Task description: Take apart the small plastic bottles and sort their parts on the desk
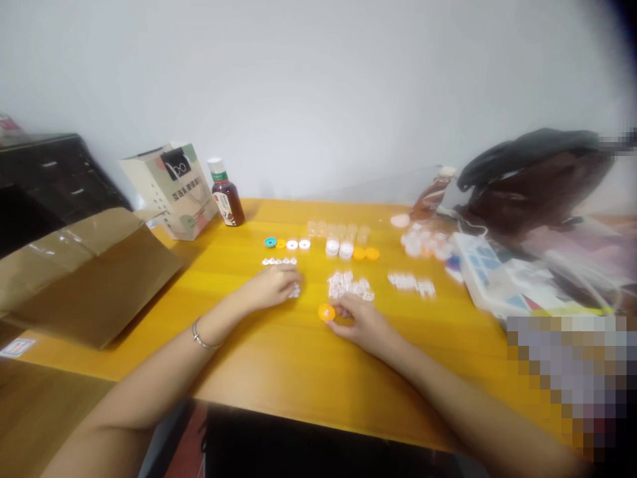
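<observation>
Between the thumb and fingers of my right hand (361, 322) is an orange round cap (326, 313), held just above the table. It has a small pale spot at its centre. My left hand (271, 287) is over the table, its fingers curled together and blurred. Small white pieces (294, 291) show right at its fingertips; whether it grips one is hidden. Behind that hand runs a short row of white pieces (279, 261). A loose cluster of similar pieces (346, 285) lies beyond my right hand, with another group (412, 283) farther right.
Behind are a blue cap (270, 243), white caps (298, 244), stacked white caps (339, 249), orange caps (366, 253) and clear cups (338, 231). A dark bottle (227, 196), paper bag (182, 192) and cardboard box (94, 265) stand left. A white box (485, 272) and a black bag (537, 166) sit right.
</observation>
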